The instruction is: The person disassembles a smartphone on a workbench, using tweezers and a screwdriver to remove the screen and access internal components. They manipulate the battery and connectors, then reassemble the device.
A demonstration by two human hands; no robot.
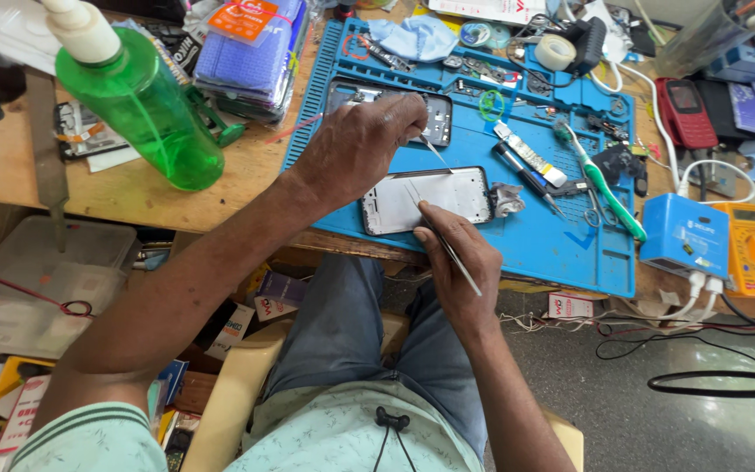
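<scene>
A white-backed phone is lying face down on the blue mat near the front edge of the desk. The left hand is being held just above the phone's upper left corner, its fingers clenched on thin tweezers whose tip is being pointed down at the phone. The right hand is being rested at the phone's lower edge, its fingers grasping a slim metal probe, with the tip being applied to the white panel. A dark phone frame is lying just behind the left hand. A green-handled toothbrush is lying to the right on the mat, and a green bottle is standing well apart on the left.
</scene>
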